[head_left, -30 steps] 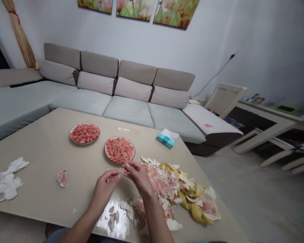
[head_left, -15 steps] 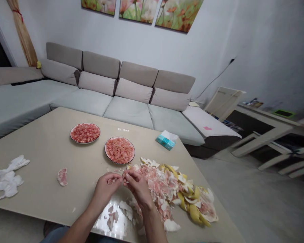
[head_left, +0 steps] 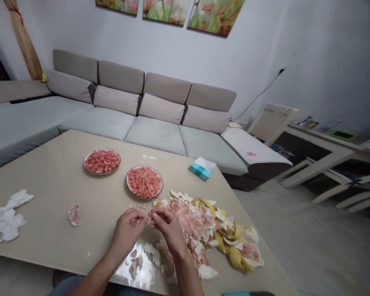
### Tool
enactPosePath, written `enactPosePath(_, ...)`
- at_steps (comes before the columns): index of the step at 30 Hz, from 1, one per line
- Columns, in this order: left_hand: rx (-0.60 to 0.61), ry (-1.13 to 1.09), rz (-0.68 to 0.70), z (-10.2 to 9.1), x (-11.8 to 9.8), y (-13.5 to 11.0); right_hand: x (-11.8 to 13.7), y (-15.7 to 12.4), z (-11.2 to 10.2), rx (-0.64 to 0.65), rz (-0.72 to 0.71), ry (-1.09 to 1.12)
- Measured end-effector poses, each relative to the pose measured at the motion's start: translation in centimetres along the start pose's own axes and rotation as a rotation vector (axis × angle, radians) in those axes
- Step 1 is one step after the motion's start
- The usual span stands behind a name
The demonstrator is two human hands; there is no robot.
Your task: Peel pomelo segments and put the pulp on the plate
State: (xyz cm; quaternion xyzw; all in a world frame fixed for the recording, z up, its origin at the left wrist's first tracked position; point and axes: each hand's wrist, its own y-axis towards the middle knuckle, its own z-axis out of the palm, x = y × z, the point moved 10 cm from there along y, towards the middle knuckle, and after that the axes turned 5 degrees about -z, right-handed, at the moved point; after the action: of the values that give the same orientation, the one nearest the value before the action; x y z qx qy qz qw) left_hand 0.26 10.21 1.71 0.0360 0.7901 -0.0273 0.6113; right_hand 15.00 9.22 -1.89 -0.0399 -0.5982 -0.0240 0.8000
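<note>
Both hands meet fingertip to fingertip: left hand [head_left: 128, 230] and right hand [head_left: 168, 226] pinch a small pink pomelo piece [head_left: 135, 222], seemingly lying crosswise between them.

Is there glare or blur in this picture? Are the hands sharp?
Head view: a bright glare patch lies on the table just below the left hand and right hand; both hands and the fruit piece they pinch look fairly sharp; the furniture at the right edge is smeared and slanted by the wide lens.
</note>
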Motion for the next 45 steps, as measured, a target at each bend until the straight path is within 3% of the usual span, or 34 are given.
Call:
enactPosePath(6,-0.031,0.004,0.039,-0.4,-0.4,-0.1,0.8,-0.4,-0.2,-0.006,-0.031,-0.088)
enactPosePath(17,-0.05,-0.058,0.029,-0.8,-0.3,0.1,-0.2,-0.9,0.7,0.113,0.091,-0.041)
enactPosePath(25,0.045,-0.085,0.029,0.2,0.1,0.1,-0.7,-0.9,1.0,0.147,0.081,-0.027)
enactPosePath(45,0.093,-0.22,-0.112,0.6,1.3,0.2,-0.2,-1.8,1.8,0.226,0.105,-0.185)
